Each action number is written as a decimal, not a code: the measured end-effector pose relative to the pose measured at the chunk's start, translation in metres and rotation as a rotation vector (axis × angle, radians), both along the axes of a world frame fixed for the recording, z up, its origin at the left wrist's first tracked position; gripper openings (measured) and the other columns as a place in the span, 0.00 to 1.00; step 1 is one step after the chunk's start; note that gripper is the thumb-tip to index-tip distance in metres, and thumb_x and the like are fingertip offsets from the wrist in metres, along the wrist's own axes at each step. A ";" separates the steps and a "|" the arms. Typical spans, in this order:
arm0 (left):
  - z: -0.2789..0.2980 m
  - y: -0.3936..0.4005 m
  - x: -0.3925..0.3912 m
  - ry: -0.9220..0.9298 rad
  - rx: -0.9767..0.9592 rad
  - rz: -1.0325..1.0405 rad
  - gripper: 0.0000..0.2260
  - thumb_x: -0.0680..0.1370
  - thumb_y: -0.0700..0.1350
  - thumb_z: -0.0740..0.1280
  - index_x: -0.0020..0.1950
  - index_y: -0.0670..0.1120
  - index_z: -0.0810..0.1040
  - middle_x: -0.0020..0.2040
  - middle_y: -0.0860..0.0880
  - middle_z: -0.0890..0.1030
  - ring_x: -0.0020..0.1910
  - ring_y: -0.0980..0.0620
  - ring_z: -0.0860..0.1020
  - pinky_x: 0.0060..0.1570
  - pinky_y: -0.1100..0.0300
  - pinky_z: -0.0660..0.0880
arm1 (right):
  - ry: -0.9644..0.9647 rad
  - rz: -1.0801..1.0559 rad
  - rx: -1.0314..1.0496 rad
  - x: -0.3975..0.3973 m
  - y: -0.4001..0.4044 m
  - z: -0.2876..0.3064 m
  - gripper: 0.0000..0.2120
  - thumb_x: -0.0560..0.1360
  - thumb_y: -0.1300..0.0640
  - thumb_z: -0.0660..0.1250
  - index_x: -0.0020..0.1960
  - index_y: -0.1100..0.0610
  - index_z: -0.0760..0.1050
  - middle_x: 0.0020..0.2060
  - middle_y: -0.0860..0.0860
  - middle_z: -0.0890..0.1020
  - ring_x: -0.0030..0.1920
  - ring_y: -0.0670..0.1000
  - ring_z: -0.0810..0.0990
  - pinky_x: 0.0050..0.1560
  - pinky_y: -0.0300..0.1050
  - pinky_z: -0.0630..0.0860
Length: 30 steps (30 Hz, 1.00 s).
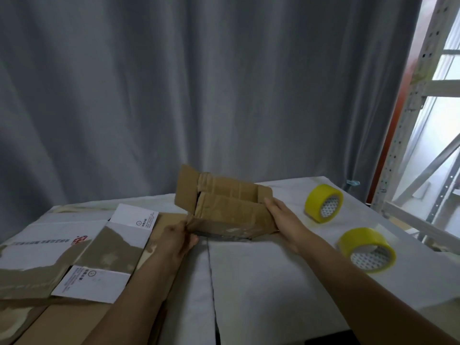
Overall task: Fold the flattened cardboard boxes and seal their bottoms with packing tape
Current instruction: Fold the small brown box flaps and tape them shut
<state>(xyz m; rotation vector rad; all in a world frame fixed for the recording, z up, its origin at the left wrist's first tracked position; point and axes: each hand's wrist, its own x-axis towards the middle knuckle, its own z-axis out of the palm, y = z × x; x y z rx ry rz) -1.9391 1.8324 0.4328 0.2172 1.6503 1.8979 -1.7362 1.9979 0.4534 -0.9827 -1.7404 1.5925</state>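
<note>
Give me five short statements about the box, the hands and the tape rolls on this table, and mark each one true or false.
1. Both hands are on the small brown box. True: the left hand grips its near left corner and the right hand lies against its right end.
2. The right hand is holding a roll of tape. False: both yellow tape rolls lie untouched on the table, the far tape roll and the near tape roll.
3. The tape rolls are red. False: they are yellow.
4. Flattened boxes lie on the left side of the table. True.
5. A grey curtain hangs behind the table. True.
</note>
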 end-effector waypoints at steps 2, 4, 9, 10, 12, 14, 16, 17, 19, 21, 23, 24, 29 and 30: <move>0.001 0.000 0.000 0.410 -0.205 0.038 0.12 0.82 0.42 0.60 0.38 0.44 0.70 0.37 0.40 0.76 0.35 0.45 0.75 0.43 0.43 0.80 | -0.034 -0.011 0.029 -0.005 -0.006 0.007 0.33 0.74 0.32 0.60 0.74 0.47 0.62 0.69 0.49 0.73 0.66 0.53 0.73 0.68 0.54 0.70; 0.012 -0.004 0.009 0.579 -0.267 0.032 0.20 0.84 0.50 0.55 0.34 0.44 0.71 0.34 0.41 0.75 0.35 0.44 0.74 0.47 0.42 0.76 | -0.086 -0.021 0.055 -0.010 -0.005 0.009 0.34 0.76 0.34 0.58 0.76 0.49 0.58 0.70 0.51 0.71 0.68 0.55 0.72 0.68 0.54 0.70; 0.022 -0.008 0.027 0.461 -0.077 -0.249 0.42 0.67 0.79 0.55 0.70 0.53 0.72 0.66 0.54 0.75 0.67 0.52 0.72 0.70 0.53 0.66 | -0.135 -0.029 0.051 -0.014 0.000 0.009 0.47 0.65 0.22 0.57 0.75 0.50 0.60 0.67 0.51 0.74 0.63 0.56 0.76 0.62 0.57 0.76; 0.020 -0.012 0.027 0.549 -0.066 -0.300 0.40 0.67 0.77 0.60 0.71 0.52 0.70 0.67 0.55 0.74 0.68 0.54 0.72 0.67 0.57 0.68 | -0.137 -0.026 0.048 -0.016 0.002 0.009 0.51 0.60 0.19 0.57 0.74 0.49 0.62 0.66 0.51 0.75 0.61 0.55 0.77 0.60 0.57 0.76; 0.021 -0.018 0.020 0.688 -0.100 -0.289 0.31 0.70 0.65 0.71 0.65 0.49 0.69 0.62 0.52 0.77 0.61 0.54 0.76 0.54 0.63 0.73 | -0.129 -0.019 0.040 -0.018 0.000 0.012 0.51 0.59 0.19 0.55 0.73 0.49 0.64 0.64 0.50 0.77 0.59 0.54 0.78 0.59 0.55 0.77; 0.026 -0.026 0.009 0.813 -0.145 -0.225 0.24 0.69 0.56 0.76 0.56 0.48 0.69 0.55 0.50 0.78 0.54 0.54 0.78 0.46 0.63 0.75 | -0.097 -0.021 0.047 -0.022 -0.011 0.024 0.42 0.67 0.25 0.56 0.73 0.48 0.64 0.64 0.51 0.76 0.59 0.53 0.78 0.58 0.53 0.77; 0.037 -0.036 -0.006 0.803 -0.106 -0.266 0.26 0.68 0.53 0.78 0.59 0.50 0.68 0.58 0.52 0.76 0.54 0.56 0.78 0.48 0.62 0.77 | -0.081 -0.038 0.058 -0.029 -0.018 0.035 0.36 0.73 0.30 0.58 0.74 0.48 0.60 0.66 0.50 0.74 0.61 0.54 0.76 0.60 0.52 0.76; 0.043 -0.040 -0.015 0.761 -0.083 -0.325 0.30 0.68 0.52 0.79 0.62 0.52 0.66 0.62 0.53 0.74 0.56 0.56 0.78 0.50 0.62 0.78 | -0.083 -0.044 0.070 -0.034 -0.020 0.040 0.35 0.74 0.32 0.59 0.75 0.49 0.59 0.67 0.51 0.73 0.63 0.55 0.75 0.62 0.53 0.74; 0.051 -0.050 -0.030 0.677 -0.092 -0.479 0.36 0.67 0.50 0.80 0.67 0.56 0.61 0.66 0.54 0.71 0.58 0.56 0.77 0.48 0.65 0.79 | -0.108 -0.038 0.118 -0.046 -0.022 0.048 0.34 0.76 0.35 0.60 0.75 0.51 0.59 0.68 0.52 0.71 0.65 0.56 0.73 0.65 0.55 0.72; 0.055 -0.053 -0.045 0.652 -0.137 -0.576 0.41 0.68 0.49 0.79 0.72 0.57 0.57 0.67 0.56 0.70 0.57 0.59 0.75 0.46 0.69 0.78 | -0.129 -0.019 0.164 -0.061 -0.022 0.053 0.31 0.77 0.36 0.59 0.73 0.52 0.63 0.67 0.52 0.72 0.65 0.56 0.73 0.66 0.55 0.71; 0.058 -0.050 -0.064 0.633 -0.144 -0.540 0.43 0.67 0.50 0.79 0.74 0.56 0.56 0.67 0.56 0.70 0.57 0.60 0.75 0.45 0.69 0.77 | -0.124 0.000 0.195 -0.079 -0.018 0.059 0.30 0.77 0.35 0.56 0.72 0.52 0.66 0.66 0.52 0.74 0.64 0.55 0.74 0.67 0.55 0.71; 0.058 -0.047 -0.075 0.627 -0.151 -0.510 0.44 0.66 0.50 0.79 0.74 0.55 0.56 0.66 0.57 0.70 0.57 0.59 0.76 0.46 0.68 0.77 | -0.110 0.013 0.185 -0.089 -0.013 0.061 0.31 0.77 0.33 0.54 0.71 0.51 0.67 0.66 0.51 0.74 0.64 0.54 0.74 0.67 0.55 0.71; 0.062 -0.023 -0.125 0.623 -0.123 -0.386 0.36 0.69 0.53 0.78 0.71 0.56 0.61 0.64 0.57 0.72 0.58 0.56 0.75 0.52 0.61 0.75 | 0.115 0.058 0.019 -0.137 0.015 0.063 0.21 0.83 0.41 0.48 0.56 0.48 0.77 0.50 0.48 0.82 0.52 0.47 0.79 0.53 0.43 0.75; 0.062 -0.016 -0.139 0.641 -0.105 -0.303 0.34 0.72 0.54 0.75 0.72 0.57 0.62 0.66 0.56 0.71 0.60 0.53 0.75 0.55 0.59 0.74 | 0.118 0.063 0.001 -0.149 0.020 0.060 0.21 0.82 0.41 0.48 0.58 0.49 0.76 0.52 0.49 0.82 0.53 0.48 0.79 0.56 0.45 0.75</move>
